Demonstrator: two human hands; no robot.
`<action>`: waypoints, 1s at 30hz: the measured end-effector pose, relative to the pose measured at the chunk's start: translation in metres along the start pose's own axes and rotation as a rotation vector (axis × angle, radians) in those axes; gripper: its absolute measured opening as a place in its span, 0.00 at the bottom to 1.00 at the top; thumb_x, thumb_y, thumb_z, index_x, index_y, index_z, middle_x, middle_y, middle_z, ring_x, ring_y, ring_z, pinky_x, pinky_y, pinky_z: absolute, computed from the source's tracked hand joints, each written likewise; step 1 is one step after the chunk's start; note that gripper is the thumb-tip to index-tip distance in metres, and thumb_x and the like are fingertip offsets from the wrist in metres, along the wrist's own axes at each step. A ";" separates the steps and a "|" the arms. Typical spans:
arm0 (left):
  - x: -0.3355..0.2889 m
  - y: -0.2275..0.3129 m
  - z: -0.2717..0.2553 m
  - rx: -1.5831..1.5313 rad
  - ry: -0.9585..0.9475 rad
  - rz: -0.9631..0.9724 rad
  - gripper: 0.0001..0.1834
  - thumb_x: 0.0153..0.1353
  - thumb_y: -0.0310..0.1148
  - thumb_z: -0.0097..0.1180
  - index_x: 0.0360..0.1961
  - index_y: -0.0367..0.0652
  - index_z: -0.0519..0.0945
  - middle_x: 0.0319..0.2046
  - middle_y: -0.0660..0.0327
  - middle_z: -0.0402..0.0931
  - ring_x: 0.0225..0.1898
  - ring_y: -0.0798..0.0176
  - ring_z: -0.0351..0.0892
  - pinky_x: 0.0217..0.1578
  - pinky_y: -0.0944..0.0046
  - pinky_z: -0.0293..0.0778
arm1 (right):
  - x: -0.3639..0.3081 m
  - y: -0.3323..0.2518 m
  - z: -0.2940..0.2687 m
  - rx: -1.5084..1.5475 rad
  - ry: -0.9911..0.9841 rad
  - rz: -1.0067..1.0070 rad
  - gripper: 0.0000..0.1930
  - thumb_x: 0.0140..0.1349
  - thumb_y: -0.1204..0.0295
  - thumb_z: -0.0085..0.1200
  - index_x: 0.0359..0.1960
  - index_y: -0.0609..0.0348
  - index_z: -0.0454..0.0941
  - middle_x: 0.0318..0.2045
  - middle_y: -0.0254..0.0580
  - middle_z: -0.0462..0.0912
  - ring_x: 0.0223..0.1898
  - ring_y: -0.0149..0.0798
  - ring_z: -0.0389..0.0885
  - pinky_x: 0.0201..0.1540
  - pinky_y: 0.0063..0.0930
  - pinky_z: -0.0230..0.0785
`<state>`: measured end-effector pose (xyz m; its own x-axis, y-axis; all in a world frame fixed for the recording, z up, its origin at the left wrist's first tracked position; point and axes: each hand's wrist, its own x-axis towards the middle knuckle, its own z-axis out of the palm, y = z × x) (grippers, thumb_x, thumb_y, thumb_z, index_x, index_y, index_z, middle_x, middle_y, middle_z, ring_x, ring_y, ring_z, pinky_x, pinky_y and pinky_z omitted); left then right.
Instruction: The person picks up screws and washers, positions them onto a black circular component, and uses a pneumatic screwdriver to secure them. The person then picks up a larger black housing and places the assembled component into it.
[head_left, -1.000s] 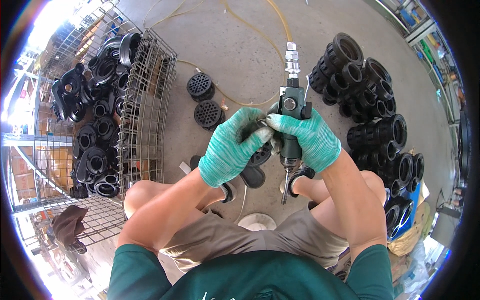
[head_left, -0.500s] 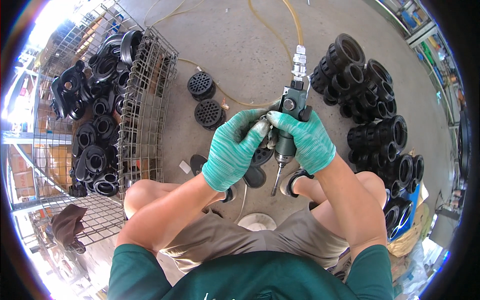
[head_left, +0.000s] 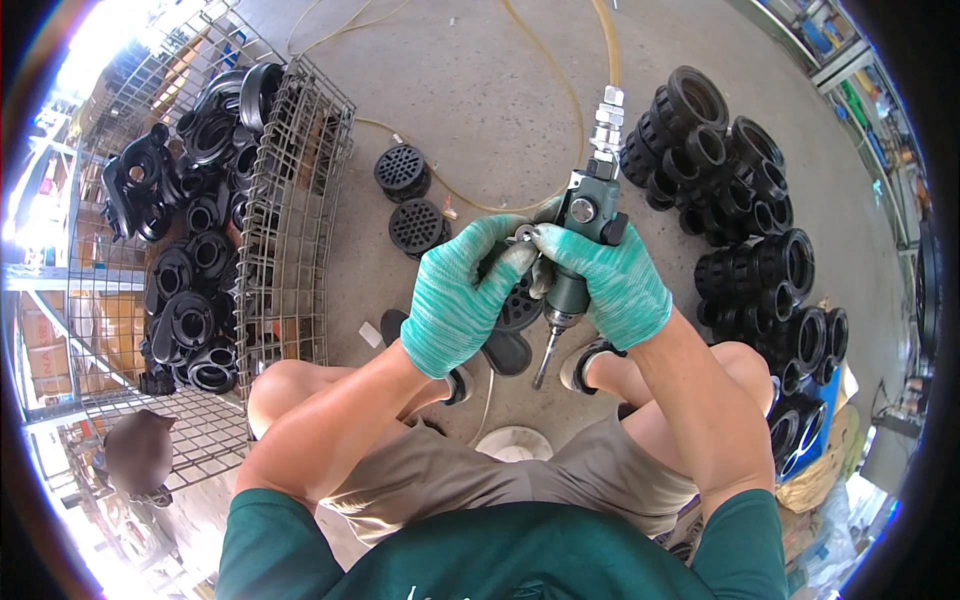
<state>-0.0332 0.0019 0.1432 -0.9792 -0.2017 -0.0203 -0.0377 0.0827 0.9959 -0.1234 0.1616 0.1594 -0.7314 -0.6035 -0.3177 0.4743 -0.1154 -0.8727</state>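
My left hand (head_left: 455, 295) and my right hand (head_left: 612, 282) both wear green and white knit gloves. Their fingertips meet in front of me, pinching a small round metal piece (head_left: 524, 232) that looks like a ring or washer. The remaining fingers of my right hand wrap round a straight, dark green air tool (head_left: 592, 203), its long metal bit (head_left: 545, 358) slanting down toward my feet. A clear yellowish air hose (head_left: 609, 45) joins its upper end through a silver coupling (head_left: 608, 120). The gloves hide much of the small piece.
At left stands a wire cage (head_left: 295, 200) full of black moulded parts (head_left: 190, 320). Stacked black rings and sleeves (head_left: 755, 265) are on the right. Two black perforated discs (head_left: 402, 172) lie on the floor ahead, with another partly behind my hands. A thin hose crosses the floor.
The air tool has tilted slightly, its hose end going right and its bit tip left. My left hand has shifted slightly, and the small metal piece shows more between my fingertips.
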 end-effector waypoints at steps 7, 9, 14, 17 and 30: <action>0.000 0.004 0.004 0.197 0.014 0.155 0.14 0.67 0.28 0.60 0.51 0.33 0.79 0.33 0.56 0.84 0.31 0.72 0.79 0.37 0.67 0.78 | -0.003 0.000 0.002 0.018 0.044 0.029 0.09 0.63 0.71 0.63 0.42 0.62 0.80 0.29 0.38 0.84 0.24 0.31 0.82 0.27 0.25 0.76; -0.001 0.002 0.007 0.229 0.029 0.178 0.13 0.67 0.28 0.59 0.51 0.34 0.79 0.33 0.56 0.84 0.31 0.71 0.80 0.37 0.67 0.78 | -0.002 0.001 0.002 0.002 0.067 0.036 0.09 0.63 0.71 0.63 0.41 0.62 0.80 0.29 0.38 0.84 0.24 0.31 0.82 0.27 0.25 0.76; -0.001 -0.006 0.000 0.265 -0.008 0.141 0.14 0.69 0.25 0.56 0.54 0.35 0.78 0.36 0.59 0.84 0.36 0.74 0.77 0.41 0.70 0.76 | 0.001 0.004 0.002 -0.007 0.088 0.064 0.09 0.63 0.72 0.64 0.41 0.62 0.81 0.27 0.37 0.83 0.23 0.31 0.81 0.26 0.25 0.76; -0.001 -0.010 0.001 0.146 0.017 0.086 0.13 0.68 0.26 0.57 0.52 0.35 0.79 0.35 0.60 0.84 0.36 0.73 0.78 0.40 0.70 0.76 | 0.003 0.009 -0.001 0.019 0.075 0.061 0.08 0.63 0.72 0.64 0.40 0.62 0.81 0.27 0.37 0.83 0.22 0.31 0.81 0.25 0.25 0.75; -0.007 -0.027 -0.024 -0.122 0.029 -0.277 0.11 0.66 0.27 0.61 0.48 0.35 0.81 0.36 0.66 0.82 0.37 0.76 0.76 0.41 0.72 0.74 | 0.012 -0.050 -0.029 0.478 0.329 -0.329 0.06 0.64 0.70 0.57 0.40 0.55 0.75 0.34 0.40 0.81 0.29 0.35 0.79 0.36 0.35 0.75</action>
<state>-0.0206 -0.0226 0.1186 -0.9288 -0.2282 -0.2921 -0.2768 -0.0970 0.9560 -0.1699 0.1825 0.1882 -0.9504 -0.2135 -0.2260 0.3109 -0.6353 -0.7069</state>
